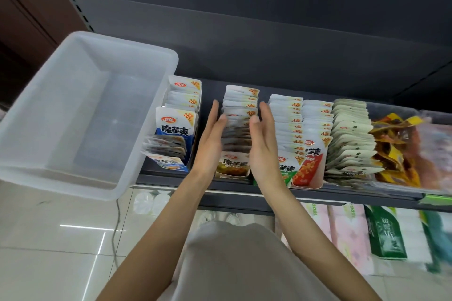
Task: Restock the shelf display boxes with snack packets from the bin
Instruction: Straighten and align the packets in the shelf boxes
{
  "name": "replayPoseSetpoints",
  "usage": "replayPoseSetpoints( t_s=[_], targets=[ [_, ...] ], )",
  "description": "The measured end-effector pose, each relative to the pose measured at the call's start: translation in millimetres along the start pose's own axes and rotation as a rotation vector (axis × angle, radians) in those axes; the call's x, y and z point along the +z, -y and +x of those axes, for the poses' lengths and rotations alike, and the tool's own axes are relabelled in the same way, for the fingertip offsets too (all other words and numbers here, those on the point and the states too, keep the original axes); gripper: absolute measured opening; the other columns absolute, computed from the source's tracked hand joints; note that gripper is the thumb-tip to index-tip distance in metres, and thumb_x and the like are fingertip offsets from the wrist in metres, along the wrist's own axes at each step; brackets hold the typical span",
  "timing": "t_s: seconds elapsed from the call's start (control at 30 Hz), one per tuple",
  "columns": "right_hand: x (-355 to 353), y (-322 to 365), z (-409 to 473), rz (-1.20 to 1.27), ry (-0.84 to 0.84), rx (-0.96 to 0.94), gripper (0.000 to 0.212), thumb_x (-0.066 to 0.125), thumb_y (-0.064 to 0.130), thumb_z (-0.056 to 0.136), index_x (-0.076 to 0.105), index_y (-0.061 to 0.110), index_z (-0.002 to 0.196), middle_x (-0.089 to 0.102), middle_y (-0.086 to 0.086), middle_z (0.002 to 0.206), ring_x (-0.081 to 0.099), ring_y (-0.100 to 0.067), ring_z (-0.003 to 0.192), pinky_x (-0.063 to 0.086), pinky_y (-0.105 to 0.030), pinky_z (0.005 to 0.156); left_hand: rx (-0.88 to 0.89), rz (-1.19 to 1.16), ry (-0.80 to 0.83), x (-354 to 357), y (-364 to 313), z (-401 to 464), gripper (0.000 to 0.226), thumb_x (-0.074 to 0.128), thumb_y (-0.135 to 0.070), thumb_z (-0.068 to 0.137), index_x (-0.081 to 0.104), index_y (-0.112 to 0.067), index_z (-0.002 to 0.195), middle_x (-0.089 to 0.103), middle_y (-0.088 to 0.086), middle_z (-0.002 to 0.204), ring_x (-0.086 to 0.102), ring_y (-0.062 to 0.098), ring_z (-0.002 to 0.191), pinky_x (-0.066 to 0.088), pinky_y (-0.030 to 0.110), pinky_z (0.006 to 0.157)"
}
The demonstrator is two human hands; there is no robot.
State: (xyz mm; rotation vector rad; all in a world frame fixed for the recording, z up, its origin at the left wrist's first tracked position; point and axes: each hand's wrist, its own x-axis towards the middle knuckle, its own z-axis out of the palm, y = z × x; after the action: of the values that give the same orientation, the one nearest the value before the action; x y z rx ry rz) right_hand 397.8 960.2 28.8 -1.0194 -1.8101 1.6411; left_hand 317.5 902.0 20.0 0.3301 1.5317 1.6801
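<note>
Two hands stand edge-up on the shelf (269,192), palms facing each other with a row of snack packets (236,129) between them. The left hand (210,140) has its fingers straight and together, flat along the left side of the row; the right hand (265,140) mirrors it on the right side, fingers likewise extended, thumb lying forward against the packets. Neither hand curls round anything (they flank and press the stack rather than grip it).

The packets between the palms sit upright, one behind another, in a brown-fronted display box (232,166) whose printed front faces the shelf edge just below the wrists. The row runs back beyond the fingertips.

Left of the left hand, apart from it, stands a blue display box (175,129) with taller white-and-blue packets behind and a few dark packets leaning forward at its front. Right of the right hand, close beside it, are a green-fronted box (287,168) and a red-fronted box (309,166), both packed full with white-topped packets. Further right lies a fanned row of pale packets (352,139), then loose yellow and orange bags (396,144).

The translucent plastic bin (80,115) sits at the far left, its right wall near the blue box; nothing shows inside it. Below the shelf, tissue packs (349,234) line a lower level.
</note>
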Motion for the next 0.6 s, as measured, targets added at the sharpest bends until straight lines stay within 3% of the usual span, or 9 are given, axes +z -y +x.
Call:
replayPoseSetpoints(
  t_s=[0.07,0.17,0.23,0.3,0.37,0.43,0.5,0.6],
  targets=[
    [-2.7,9.4,14.3,-0.040,0.008,-0.018,0.053,0.030,0.044,0.098,0.016,0.032,0.148,0.007,0.012,0.158,0.008,-0.001,0.143,0.015,-0.010,0.107,0.011,0.004,0.009,2.3,-7.8,7.9,0.052,0.036,-0.042,0.097,0.020,-0.038,0.146,0.033,-0.009,0.148,0.038,0.009,0.130,0.030,0.041,0.112],
    [-7.6,13.2,49.4,-0.277,0.052,-0.048,0.049,0.033,0.030,0.103,0.020,0.024,0.150,0.004,0.005,0.159,0.005,-0.008,0.145,0.011,-0.021,0.112,-0.010,0.053,0.033,5.7,-15.1,25.4,0.067,0.042,-0.063,0.086,0.024,-0.038,0.146,0.031,-0.006,0.152,0.031,0.014,0.138,0.025,0.045,0.115],
    [-11.9,9.9,64.3,-0.623,0.083,-0.175,0.045,0.036,0.017,0.102,0.033,0.018,0.146,0.024,-0.003,0.155,0.023,-0.016,0.142,0.022,-0.025,0.111,-0.062,0.065,0.055,3.8,-9.3,38.2,0.091,0.049,-0.082,0.067,0.033,-0.036,0.144,0.039,-0.004,0.148,0.037,0.015,0.135,0.026,0.045,0.114],
    [-17.9,6.7,69.9,-0.864,0.049,-0.330,0.036,0.040,0.011,0.099,0.051,0.016,0.133,0.052,-0.006,0.134,0.051,-0.022,0.120,0.041,-0.031,0.095,-0.100,0.067,0.057,-1.2,0.3,44.3,0.099,0.053,-0.087,0.058,0.039,-0.034,0.141,0.046,-0.002,0.143,0.043,0.016,0.131,0.030,0.045,0.112],
    [-23.3,8.0,70.8,-0.992,0.031,-0.415,0.027,0.044,0.013,0.098,0.062,0.017,0.117,0.065,-0.004,0.114,0.060,-0.023,0.101,0.047,-0.034,0.080,-0.083,0.077,0.040,-2.3,-0.8,35.1,0.078,0.049,-0.073,0.076,0.034,-0.037,0.143,0.047,-0.002,0.142,0.046,0.016,0.128,0.033,0.044,0.110],
    [-25.6,11.2,76.3,-1.077,0.063,-0.434,0.024,0.045,0.016,0.098,0.065,0.020,0.111,0.069,-0.002,0.106,0.062,-0.025,0.098,0.049,-0.036,0.078,-0.052,0.082,0.047,-2.9,4.4,27.9,0.055,0.041,-0.049,0.094,0.025,-0.038,0.145,0.047,-0.004,0.139,0.048,0.014,0.125,0.036,0.041,0.109],
    [-24.5,18.7,84.0,-1.151,0.130,-0.418,0.027,0.045,0.015,0.098,0.067,0.023,0.111,0.070,-0.005,0.105,0.062,-0.029,0.098,0.048,-0.039,0.080,-0.037,0.077,0.049,-3.0,11.2,26.2,0.049,0.037,-0.039,0.100,0.021,-0.039,0.146,0.049,-0.008,0.132,0.051,0.009,0.119,0.039,0.036,0.105],
    [-24.9,27.5,91.4,-1.224,0.215,-0.414,0.029,0.044,0.013,0.097,0.068,0.022,0.110,0.070,-0.007,0.105,0.061,-0.033,0.099,0.047,-0.042,0.085,-0.012,0.096,0.053,-3.2,14.2,28.4,0.051,0.036,-0.039,0.100,0.016,-0.041,0.147,0.049,-0.015,0.123,0.051,-0.002,0.107,0.042,0.026,0.092]
  ],
)
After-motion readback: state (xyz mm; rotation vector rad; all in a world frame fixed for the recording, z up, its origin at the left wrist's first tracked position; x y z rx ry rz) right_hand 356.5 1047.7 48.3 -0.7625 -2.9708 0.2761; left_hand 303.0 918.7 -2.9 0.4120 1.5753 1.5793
